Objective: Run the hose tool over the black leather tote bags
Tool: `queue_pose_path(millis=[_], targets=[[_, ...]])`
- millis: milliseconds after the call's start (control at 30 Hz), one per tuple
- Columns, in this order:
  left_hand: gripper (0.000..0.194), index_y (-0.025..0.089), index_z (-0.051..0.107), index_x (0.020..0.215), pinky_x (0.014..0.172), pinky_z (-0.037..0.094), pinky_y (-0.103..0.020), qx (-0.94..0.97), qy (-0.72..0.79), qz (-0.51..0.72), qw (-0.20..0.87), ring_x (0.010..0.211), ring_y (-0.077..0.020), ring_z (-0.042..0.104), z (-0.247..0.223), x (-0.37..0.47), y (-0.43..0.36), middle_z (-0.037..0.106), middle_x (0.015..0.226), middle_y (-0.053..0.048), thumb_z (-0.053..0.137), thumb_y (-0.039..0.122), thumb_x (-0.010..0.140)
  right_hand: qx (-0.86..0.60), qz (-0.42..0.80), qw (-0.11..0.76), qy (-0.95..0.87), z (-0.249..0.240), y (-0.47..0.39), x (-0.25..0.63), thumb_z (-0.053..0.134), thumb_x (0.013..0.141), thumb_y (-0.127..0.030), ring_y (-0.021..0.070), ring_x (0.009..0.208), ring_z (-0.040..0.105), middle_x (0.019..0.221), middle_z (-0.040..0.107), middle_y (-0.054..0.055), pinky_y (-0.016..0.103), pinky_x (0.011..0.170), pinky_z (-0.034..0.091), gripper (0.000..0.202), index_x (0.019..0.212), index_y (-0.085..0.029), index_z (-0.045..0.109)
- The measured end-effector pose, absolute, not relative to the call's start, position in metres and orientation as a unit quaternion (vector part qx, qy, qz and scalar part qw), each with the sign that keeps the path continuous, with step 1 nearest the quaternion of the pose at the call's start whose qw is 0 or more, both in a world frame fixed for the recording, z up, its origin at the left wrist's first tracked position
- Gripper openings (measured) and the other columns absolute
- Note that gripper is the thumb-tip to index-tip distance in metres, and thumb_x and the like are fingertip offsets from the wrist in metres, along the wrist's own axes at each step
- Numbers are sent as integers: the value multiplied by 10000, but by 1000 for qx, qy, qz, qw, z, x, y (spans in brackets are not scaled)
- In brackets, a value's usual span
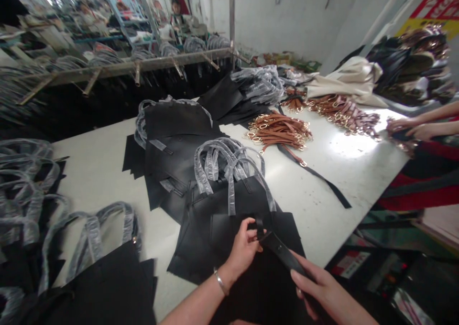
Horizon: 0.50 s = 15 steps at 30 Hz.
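My right hand (315, 282) is wrapped round a flat black strap (281, 253), with the strap's far end pointing at my other hand. My left hand (246, 239), with a silver bangle at the wrist, has its fingers curled on a narrow black loop (259, 223) at the strap's end. Both hands are above a stack of black bag panels (229, 229). Plastic-wrapped handles (231, 184) arch up from these panels. Part of the strap is hidden behind my right fingers.
More black panels with wrapped handles (122, 210) lie at the left. Brown straps with gold clasps (279, 129) are piled beyond my hands, near a long black strap (326, 184). Another person's hands (426, 126) work at the right table edge. A metal rack (136, 67) stands behind.
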State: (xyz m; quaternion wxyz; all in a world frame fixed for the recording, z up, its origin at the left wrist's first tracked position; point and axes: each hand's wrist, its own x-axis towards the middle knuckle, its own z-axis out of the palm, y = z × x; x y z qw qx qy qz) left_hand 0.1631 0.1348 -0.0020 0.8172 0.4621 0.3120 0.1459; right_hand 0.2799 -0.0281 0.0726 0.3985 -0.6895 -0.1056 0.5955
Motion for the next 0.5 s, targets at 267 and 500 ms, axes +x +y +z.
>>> queue_pose_path(millis=[267,500], targets=[[544,175,370,1246,615,418,-236,504,315,150,790,673,-131,586,-8,160,140,685,869,-45,625,199,766,-690,576,419,-130,68,-16,284,583,802,-534,70,356,486,608,545,-69,184,364,355,772,1460,-211,343],[568,163,369,1292,607,414,-243,529,305,143,779,648,-129,562,-15,160,139,675,840,-29,592,191,770,-703,566,404,-147,73,-6,281,574,813,-516,79,380,494,623,542,-67,202,392,369,740,1455,-220,357]])
